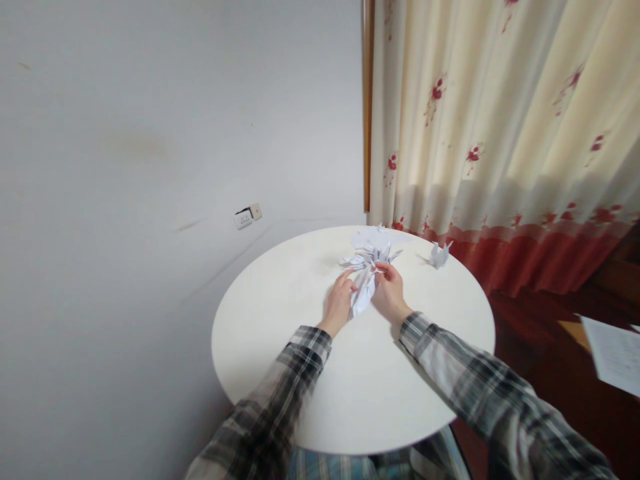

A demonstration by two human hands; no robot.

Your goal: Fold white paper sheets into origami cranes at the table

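A white folded paper piece (363, 291) lies between my two hands on the round white table (280, 333). My left hand (339, 302) pinches its left edge with closed fingers. My right hand (390, 290) grips its upper right side, fingers curled on the paper. Just beyond my fingertips sits a heap of several white folded paper figures (371, 250). One more folded paper figure (440, 255) stands apart to the right, near the table's far edge. Both my arms wear plaid sleeves.
A grey wall with a small socket (247, 216) rises behind the table on the left. A cream curtain with red flowers (500, 133) hangs at the right. A sheet of paper (615, 353) lies on a dark surface at the far right.
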